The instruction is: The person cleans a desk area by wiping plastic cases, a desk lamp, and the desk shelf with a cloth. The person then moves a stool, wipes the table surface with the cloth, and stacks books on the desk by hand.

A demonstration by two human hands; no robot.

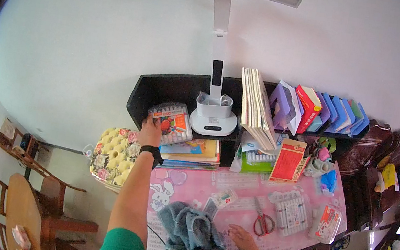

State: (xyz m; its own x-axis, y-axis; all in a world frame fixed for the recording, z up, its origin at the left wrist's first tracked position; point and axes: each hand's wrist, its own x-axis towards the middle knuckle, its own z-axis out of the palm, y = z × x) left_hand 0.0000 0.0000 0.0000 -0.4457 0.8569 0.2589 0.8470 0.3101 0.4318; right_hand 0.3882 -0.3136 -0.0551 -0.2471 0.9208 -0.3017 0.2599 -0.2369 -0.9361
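Observation:
My left hand [149,133] is stretched out to the shelf and grips the left side of a clear pack of markers [173,124] with a colourful label. The pack lies on the shelf's top, left of the lamp base. My right hand [244,241] hovers over or rests on the desk's front part, fingers apart with nothing in them; I cannot tell if it touches. To its left lies a crumpled blue-grey cloth [190,227]. Red-handled scissors [263,222] lie just beyond it, with a second clear marker pack [293,214] and a red-and-white box [326,223] farther right.
A white desk lamp [213,123] stands on the black shelf [145,93]. Books [259,110] and blue-purple folders [338,114] lean to its right. Below are papers [191,149] and a red envelope [288,160]. A floral tufted box [115,154] stands left of the pink desk mat [233,179].

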